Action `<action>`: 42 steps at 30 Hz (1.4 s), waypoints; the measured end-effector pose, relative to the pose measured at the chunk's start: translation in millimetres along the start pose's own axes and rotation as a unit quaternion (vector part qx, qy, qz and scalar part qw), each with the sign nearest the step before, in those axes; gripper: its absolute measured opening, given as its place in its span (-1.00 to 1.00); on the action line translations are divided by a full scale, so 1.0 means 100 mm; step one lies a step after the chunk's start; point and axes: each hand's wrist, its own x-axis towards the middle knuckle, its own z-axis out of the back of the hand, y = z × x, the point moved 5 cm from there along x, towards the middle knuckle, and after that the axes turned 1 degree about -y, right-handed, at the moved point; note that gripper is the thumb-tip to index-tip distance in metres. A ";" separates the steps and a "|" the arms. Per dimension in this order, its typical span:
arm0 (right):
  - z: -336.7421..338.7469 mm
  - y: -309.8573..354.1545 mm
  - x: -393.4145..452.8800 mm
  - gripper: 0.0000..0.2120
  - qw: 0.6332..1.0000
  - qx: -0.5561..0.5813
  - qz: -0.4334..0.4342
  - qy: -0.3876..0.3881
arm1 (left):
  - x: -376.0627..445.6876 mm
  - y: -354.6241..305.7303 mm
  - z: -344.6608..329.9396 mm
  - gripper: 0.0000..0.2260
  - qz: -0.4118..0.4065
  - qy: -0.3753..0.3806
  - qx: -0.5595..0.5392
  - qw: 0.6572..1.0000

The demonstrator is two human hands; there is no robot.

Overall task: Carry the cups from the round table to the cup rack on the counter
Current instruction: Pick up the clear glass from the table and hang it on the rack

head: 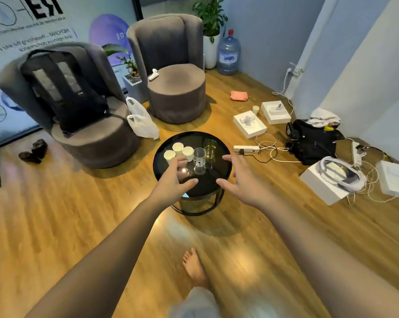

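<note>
Just beyond left hand (174,180): cups (179,151).

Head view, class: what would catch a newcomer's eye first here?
Two bare hands, left hand and right hand, reach open over the round black table at centre, holding nothing. On it stand three paper cups and clear glasses. Behind, a black backpack sits on a grey armchair.

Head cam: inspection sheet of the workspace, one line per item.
Surface: round table, dark glass top, on wood floor.
Job's things: three paper cups, two glasses, all upright on the table.
Clutter: white boxes, black bag, plastic bag on floor.
Grippers: left hand, right hand open above the table, holding nothing.
Cables: power strip, loose white cords on floor.
Surroundings: two grey chairs, backpack, water jug; no rack seen.
</note>
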 end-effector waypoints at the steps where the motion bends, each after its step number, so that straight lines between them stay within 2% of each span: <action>1: -0.05 -0.04 0.14 -0.38 1.000 0.007 -0.011 0.005 | 0.18 0.07 0.01 -0.34 0.005 -0.001 0.001 1.000; 7: -0.28 -0.32 1.08 -0.44 0.997 0.031 -0.065 0.020 | 1.22 0.52 -0.08 -0.41 0.042 0.046 0.003 0.998; 13: -0.76 -0.67 1.80 -0.47 0.992 0.059 -0.105 0.024 | 1.98 0.93 -0.26 -0.39 0.077 0.051 0.011 0.996; 19: -1.48 -1.41 2.50 -0.41 0.979 0.103 -0.174 0.023 | 2.61 1.68 -0.57 -0.41 0.137 -0.004 0.024 0.990; 23: -1.97 -1.97 2.91 -0.34 0.974 0.105 -0.202 0.023 | 3.01 2.30 -0.92 -0.38 0.180 -0.014 0.010 0.984; 30: -2.66 -2.56 3.46 -0.27 0.975 0.104 -0.193 0.037 | 3.65 3.08 -1.43 -0.30 0.214 -0.036 -0.052 0.975; 37: -3.01 -2.70 3.65 -0.20 0.975 0.111 -0.190 0.043 | 3.81 3.29 -1.70 -0.20 0.210 -0.084 -0.081 0.971; 42: -3.06 -2.64 3.73 -0.23 0.974 0.114 -0.197 0.017 | 3.96 3.21 -1.69 -0.34 0.196 -0.141 -0.046 0.969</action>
